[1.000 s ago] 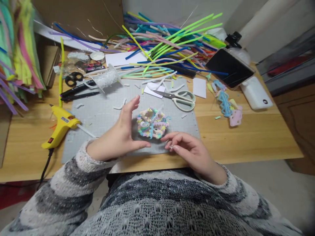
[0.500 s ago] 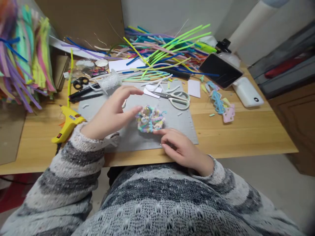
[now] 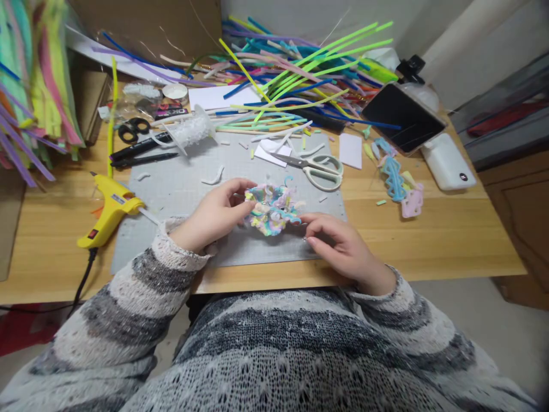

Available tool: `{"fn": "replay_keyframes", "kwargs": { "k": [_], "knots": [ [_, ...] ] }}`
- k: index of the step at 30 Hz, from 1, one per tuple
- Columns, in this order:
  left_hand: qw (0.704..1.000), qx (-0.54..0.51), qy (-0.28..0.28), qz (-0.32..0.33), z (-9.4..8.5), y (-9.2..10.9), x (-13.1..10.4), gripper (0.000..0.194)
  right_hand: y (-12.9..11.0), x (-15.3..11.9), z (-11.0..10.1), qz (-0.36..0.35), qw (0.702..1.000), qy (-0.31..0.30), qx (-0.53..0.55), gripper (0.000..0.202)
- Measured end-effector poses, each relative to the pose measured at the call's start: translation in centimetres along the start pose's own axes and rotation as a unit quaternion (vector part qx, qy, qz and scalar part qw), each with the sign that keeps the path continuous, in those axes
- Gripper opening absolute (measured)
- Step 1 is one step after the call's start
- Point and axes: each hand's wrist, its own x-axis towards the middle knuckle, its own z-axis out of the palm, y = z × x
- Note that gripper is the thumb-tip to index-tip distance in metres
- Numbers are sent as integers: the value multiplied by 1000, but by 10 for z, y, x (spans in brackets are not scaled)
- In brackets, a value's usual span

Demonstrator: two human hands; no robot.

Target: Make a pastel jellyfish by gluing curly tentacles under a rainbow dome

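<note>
On a grey cutting mat [image 3: 171,197] sits a small frilly pipe-cleaner piece [image 3: 274,217] in pastel yellow, pink, blue and white. My left hand [image 3: 217,214] grips its left side, thumb in front and fingers behind. At the right side, the forefinger of my right hand [image 3: 338,243] reaches to the edge of the piece, with its thumb apart below; a tiny shiny speck shows by the thumb tip, too small to name. Behind the piece lie white-handled scissors [image 3: 315,167] across a white card [image 3: 272,153].
A yellow glue gun [image 3: 110,209] lies on the left, its cord off the table edge. Pens [image 3: 141,150], black scissors [image 3: 134,130] and a clear spool [image 3: 189,131] sit behind. Pipe cleaners [image 3: 309,68] pile at the back. A dark phone [image 3: 403,117] and white power bank [image 3: 449,163] stand right.
My left hand has come down from above the mat and closed on the pipe-cleaner piece, which now sits tilted and turned. My right thumb has moved out from the palm. The view has shifted slightly.
</note>
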Motion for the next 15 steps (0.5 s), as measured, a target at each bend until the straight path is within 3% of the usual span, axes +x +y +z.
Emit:
{"fn": "replay_keyframes", "kwargs": {
  "k": [5, 15],
  "knots": [
    [999, -13, 14, -30, 0, 6, 0, 31, -6, 1, 2, 33, 998, 25, 51, 9],
    [1000, -12, 20, 7, -2, -2, 0, 33, -7, -4, 6, 41, 997, 17, 63, 9]
  ]
}}
